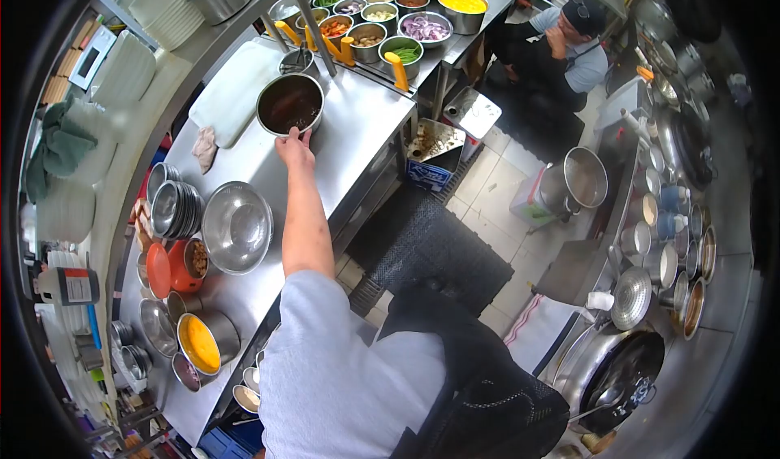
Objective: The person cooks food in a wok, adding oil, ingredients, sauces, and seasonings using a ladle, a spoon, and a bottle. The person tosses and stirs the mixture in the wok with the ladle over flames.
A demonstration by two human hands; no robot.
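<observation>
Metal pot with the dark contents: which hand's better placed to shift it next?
Probably the left hand: the arm is stretched out to the metal pot, and its fingers are at the near rim. The right hand is out of view, so I can't judge its reach.

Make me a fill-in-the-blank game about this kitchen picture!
The person's left grip holds the metal pot by its ____.
The cutting board on the counter is ____.
In the picture, the tall container just right of the sliced onions holds something ____.

Missing words: rim; white; yellow.
</observation>
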